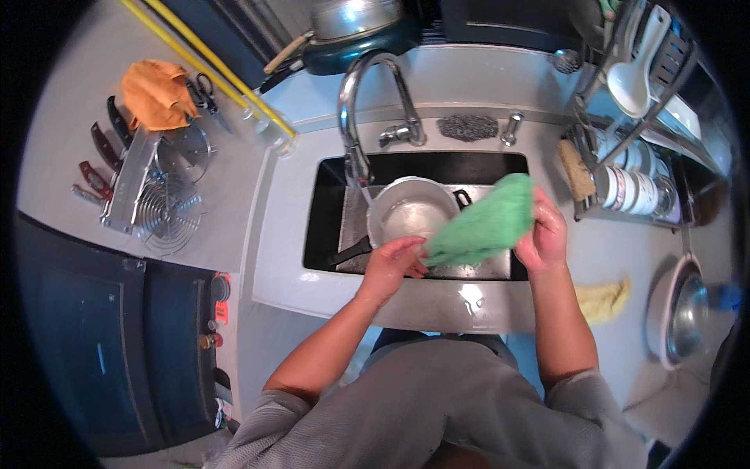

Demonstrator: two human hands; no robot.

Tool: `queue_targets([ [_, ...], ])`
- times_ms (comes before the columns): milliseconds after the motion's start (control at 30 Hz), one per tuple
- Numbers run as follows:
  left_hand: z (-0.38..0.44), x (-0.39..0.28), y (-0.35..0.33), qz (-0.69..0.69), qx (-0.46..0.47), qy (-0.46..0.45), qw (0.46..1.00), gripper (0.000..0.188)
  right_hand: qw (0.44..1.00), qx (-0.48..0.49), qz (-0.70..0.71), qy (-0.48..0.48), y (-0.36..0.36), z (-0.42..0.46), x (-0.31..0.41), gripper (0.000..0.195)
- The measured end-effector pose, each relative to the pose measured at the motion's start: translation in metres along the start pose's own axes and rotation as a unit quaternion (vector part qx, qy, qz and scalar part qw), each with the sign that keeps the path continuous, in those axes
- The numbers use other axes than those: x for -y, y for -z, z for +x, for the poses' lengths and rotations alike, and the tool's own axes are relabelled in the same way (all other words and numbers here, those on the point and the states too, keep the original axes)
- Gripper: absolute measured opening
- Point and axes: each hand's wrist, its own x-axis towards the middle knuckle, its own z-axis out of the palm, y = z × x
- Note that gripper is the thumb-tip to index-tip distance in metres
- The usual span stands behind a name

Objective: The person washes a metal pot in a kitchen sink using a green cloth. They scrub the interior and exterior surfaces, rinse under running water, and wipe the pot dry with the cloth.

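A green cloth is stretched slantwise over the right part of the sink, slightly blurred. My right hand grips its right end. At the cloth's lower left tip, the fingers of my left hand close on its edge. Beneath the cloth and my left hand, a metal pot stands in the sink with some water in it. Its black long handle points to the lower left. A thin stream of water runs from the chrome faucet into the pot. The cloth hides part of the pot's right side.
A steel-wool scrubber lies behind the sink. Left are a knife block, an orange cloth, scissors and a wire rack. Right are a dish rack, a yellow cloth and a basin.
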Motion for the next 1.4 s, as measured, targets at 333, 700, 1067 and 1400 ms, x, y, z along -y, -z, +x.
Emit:
queue_targets([
  [333, 0.034, 0.056, 0.168, 0.666, -0.117, -0.153, 0.721, 0.053, 0.988, -0.11, -0.084, -0.07, 0.033, -0.041, -0.047, 0.02],
  [700, 0.153, 0.1, 0.211, 0.384, 0.216, 0.228, 0.869, 0.033, 0.968, -0.232, -0.085, 0.044, 0.063, -0.054, -0.037, 0.046],
  [1067, 0.111, 0.033, 0.218, 0.106, 0.36, 0.336, 0.864, 0.035, 0.92, -0.081, -0.383, -0.023, -0.023, 0.218, -0.163, 0.033],
  [1400, 0.061, -0.005, 0.155, -0.012, 0.171, 0.343, 0.923, 0.012, 0.642, -0.097, -0.759, 0.041, -0.013, 0.286, -0.192, 0.03],
])
